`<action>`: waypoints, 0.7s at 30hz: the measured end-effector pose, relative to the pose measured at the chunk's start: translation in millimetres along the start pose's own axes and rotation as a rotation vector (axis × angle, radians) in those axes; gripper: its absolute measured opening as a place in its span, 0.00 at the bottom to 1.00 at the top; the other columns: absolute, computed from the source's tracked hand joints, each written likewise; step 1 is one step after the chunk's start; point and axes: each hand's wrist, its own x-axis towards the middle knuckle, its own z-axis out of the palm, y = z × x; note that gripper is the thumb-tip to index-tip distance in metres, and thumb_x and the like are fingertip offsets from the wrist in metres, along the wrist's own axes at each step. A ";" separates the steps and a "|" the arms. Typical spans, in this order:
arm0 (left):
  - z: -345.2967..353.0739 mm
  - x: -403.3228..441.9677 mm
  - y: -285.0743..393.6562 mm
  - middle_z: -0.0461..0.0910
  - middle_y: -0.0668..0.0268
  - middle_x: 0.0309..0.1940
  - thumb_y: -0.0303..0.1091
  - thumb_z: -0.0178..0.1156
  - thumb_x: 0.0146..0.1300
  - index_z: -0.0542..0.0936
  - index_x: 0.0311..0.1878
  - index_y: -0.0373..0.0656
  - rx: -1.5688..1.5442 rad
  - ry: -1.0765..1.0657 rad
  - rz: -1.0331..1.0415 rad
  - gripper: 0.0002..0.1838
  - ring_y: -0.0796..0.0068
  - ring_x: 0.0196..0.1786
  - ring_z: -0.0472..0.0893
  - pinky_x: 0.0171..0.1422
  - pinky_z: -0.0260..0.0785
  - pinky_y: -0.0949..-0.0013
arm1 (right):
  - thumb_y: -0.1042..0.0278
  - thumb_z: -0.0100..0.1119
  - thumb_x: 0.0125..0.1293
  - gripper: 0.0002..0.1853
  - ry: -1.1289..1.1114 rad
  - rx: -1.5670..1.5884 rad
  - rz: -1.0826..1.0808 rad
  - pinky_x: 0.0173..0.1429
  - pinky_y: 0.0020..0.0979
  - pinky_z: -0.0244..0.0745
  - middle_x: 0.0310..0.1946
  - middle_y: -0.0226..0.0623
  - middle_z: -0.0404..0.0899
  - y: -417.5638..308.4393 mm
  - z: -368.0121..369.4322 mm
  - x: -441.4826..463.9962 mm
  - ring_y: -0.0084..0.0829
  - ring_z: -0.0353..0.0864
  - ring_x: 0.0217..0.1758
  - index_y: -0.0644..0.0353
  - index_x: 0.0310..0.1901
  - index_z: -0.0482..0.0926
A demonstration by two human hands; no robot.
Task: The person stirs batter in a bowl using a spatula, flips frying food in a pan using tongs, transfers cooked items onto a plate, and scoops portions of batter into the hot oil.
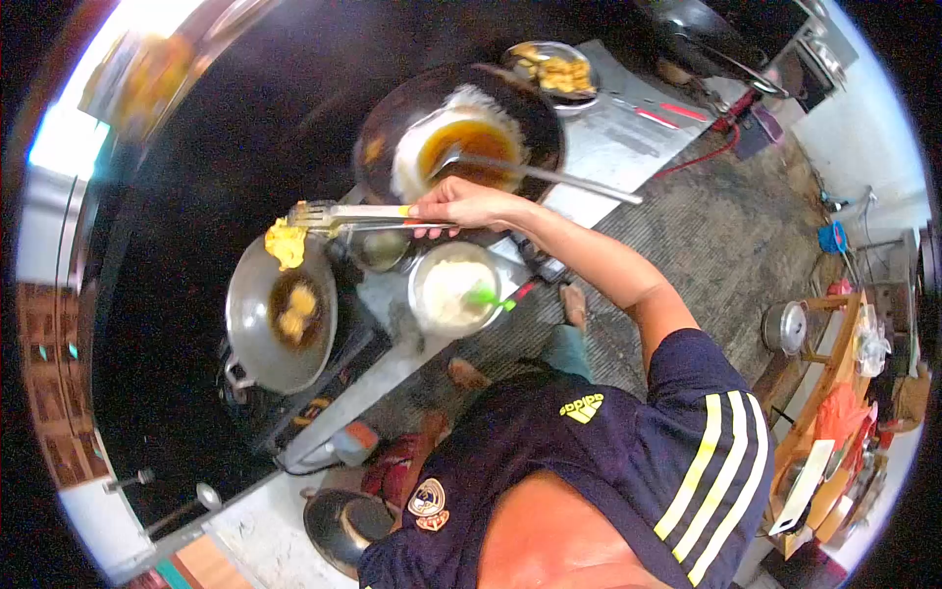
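My right hand point(461, 204) is closed around a pair of metal tongs point(368, 216). Their tips grip a yellow fried piece point(286, 245) above the rim of a grey wok point(253, 329). In that wok, more pieces point(296, 312) lie in dark oil. Below my wrist stands a bowl of pale batter point(453, 285) with a bright green utensil point(483, 294) in it. Beyond the hand, a big dark wok point(378, 133) holds amber oil ringed by whitish foam. A long-handled metal utensil point(569, 179) rests in it, its head blurred. My left hand is out of view.
A dish of fried pieces point(564, 75) stands beyond the big wok. Red-handled tools point(655, 119) lie on the metal counter point(623, 147). A red hose point(702, 155) runs down at the right. On the floor are a lidded pot point(785, 327) and a wooden bench point(829, 393).
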 end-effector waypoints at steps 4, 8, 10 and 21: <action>-4.3 -21.6 17.0 0.80 0.58 0.39 0.39 0.51 0.61 0.79 0.42 0.46 0.036 -0.053 -0.027 0.12 0.58 0.39 0.79 0.43 0.72 0.59 | 0.46 0.53 0.68 0.23 0.211 -0.147 -0.018 0.34 0.18 0.68 0.37 0.24 0.82 -21.2 -82.6 -56.8 0.13 0.76 0.36 0.53 0.54 0.79; -1.1 -34.6 41.3 0.80 0.57 0.39 0.38 0.51 0.60 0.79 0.42 0.45 0.070 -0.096 -0.049 0.12 0.58 0.40 0.79 0.43 0.72 0.59 | 0.49 0.52 0.68 0.20 0.479 -0.334 -0.079 0.34 0.22 0.71 0.37 0.31 0.83 10.7 -188.8 -87.6 0.19 0.78 0.35 0.52 0.53 0.80; 4.2 -38.9 55.6 0.79 0.57 0.39 0.38 0.51 0.60 0.78 0.42 0.45 0.074 -0.103 -0.061 0.12 0.58 0.40 0.79 0.42 0.72 0.59 | 0.44 0.56 0.65 0.25 0.753 -0.390 -0.203 0.30 0.26 0.66 0.23 0.28 0.78 29.6 -234.6 -85.6 0.19 0.70 0.26 0.62 0.38 0.85; -5.5 -39.0 175.5 0.79 0.56 0.39 0.36 0.50 0.59 0.77 0.44 0.44 0.132 -0.157 -0.113 0.12 0.57 0.40 0.79 0.41 0.72 0.58 | 0.43 0.50 0.64 0.22 1.044 -0.994 0.198 0.48 0.44 0.74 0.37 0.50 0.82 136.4 -464.7 -39.8 0.48 0.81 0.45 0.46 0.51 0.81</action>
